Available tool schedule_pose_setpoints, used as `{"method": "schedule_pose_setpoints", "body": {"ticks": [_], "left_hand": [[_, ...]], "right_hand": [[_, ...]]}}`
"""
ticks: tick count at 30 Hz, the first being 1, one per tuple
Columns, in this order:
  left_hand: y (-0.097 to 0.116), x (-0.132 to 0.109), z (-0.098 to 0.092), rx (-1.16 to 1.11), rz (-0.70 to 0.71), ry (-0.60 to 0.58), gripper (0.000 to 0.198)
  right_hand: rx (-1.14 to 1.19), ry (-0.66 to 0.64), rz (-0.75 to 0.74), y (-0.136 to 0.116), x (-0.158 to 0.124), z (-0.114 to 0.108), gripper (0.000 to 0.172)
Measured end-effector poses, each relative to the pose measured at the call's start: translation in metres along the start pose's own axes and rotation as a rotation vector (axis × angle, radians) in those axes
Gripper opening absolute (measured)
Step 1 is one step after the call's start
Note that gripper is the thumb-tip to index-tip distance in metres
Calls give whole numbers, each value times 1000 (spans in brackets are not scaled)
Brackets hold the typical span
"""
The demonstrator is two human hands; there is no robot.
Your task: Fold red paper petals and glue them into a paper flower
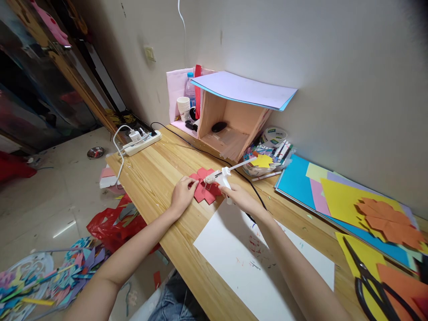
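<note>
A red paper flower (207, 195) lies on the wooden table with its petals spread. My left hand (183, 195) is closed at its left edge, thumb and fingertips pinching the paper. In my right hand (239, 197) is a white hot glue gun (219, 177), gripped by its handle. Its nozzle points left, over the middle of the flower, and a glue stick (244, 163) juts from its back. Whether the tip touches the paper I cannot tell. Under my right forearm lies a white sheet (230, 254) with colored marks.
Black scissors (366, 278) and orange paper flowers (388, 218) lie right, by colored sheets (297, 176). A cardboard box (230, 113), paper cups (183, 108) and a tub of scraps and markers (264, 161) stand behind. A power strip (142, 142) sits left; a black cable crosses the table.
</note>
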State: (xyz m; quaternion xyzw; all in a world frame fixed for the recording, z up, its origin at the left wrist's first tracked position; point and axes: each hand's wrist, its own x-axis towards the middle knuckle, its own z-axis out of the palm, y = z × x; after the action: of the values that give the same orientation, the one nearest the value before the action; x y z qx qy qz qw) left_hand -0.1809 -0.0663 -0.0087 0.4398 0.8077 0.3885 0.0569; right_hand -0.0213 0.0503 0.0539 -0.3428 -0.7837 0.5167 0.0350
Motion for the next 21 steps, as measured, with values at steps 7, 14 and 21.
{"method": "schedule_pose_setpoints", "body": {"ticks": [7,14,21], "left_hand": [[2,-1,-1,-2,-5,-3,24],[2,-1,0,-1,9,-20,23],[3,3,-1,51,11,-57,23]], "right_hand": [[-17,-33,-38,7,1,-5,30],[-33,-35,-26,5,-2,-9,33],[-40,-27,-3,4,-2,-9,37]]}}
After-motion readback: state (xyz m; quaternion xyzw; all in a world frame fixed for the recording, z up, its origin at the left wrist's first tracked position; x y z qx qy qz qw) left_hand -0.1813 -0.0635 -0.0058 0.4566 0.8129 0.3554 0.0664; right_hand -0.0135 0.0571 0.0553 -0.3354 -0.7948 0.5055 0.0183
